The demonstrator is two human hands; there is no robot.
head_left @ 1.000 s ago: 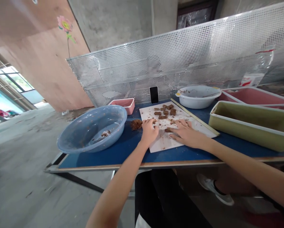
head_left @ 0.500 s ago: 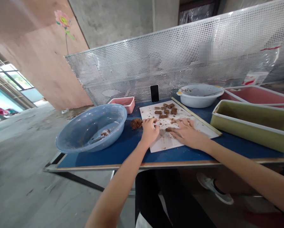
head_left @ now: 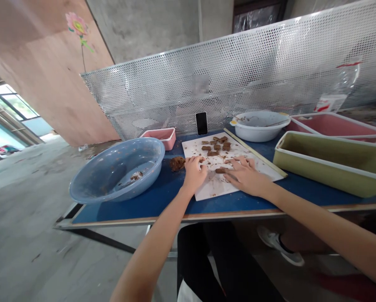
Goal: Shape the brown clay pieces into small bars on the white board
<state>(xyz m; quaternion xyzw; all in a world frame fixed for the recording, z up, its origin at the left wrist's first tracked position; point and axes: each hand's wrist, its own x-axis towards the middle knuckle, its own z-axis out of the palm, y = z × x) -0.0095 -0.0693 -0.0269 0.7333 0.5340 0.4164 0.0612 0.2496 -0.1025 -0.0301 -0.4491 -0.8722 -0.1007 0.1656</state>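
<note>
My left hand (head_left: 194, 173) rests at the left side of a white board (head_left: 211, 191), fingers slightly bent, thumb apart, nothing visible in it. My right hand (head_left: 246, 177) lies spread on the board with its fingers apart. Close by the right thumb and fingertips is a short brown dough-like piece (head_left: 220, 170); whether they press on it I cannot tell. A rough brown lump (head_left: 177, 163) sits on the table just left of my left hand. Several small brown blocks (head_left: 213, 153) and crumbs are grouped on the far part of the board.
A blue basin (head_left: 90, 191) with brown residue stands left, a small pink tub (head_left: 170, 144) behind it. A phone (head_left: 202, 123) leans on the perforated metal screen. A pale strip (head_left: 260, 155) borders the board. Right are a white basin (head_left: 254, 133), green planter (head_left: 317, 176) and pink trough (head_left: 335, 136).
The view has shifted slightly, so everything sits a little further left. Both hands keep nearly the same place on the board; more of the brown piece shows beside the right hand.
</note>
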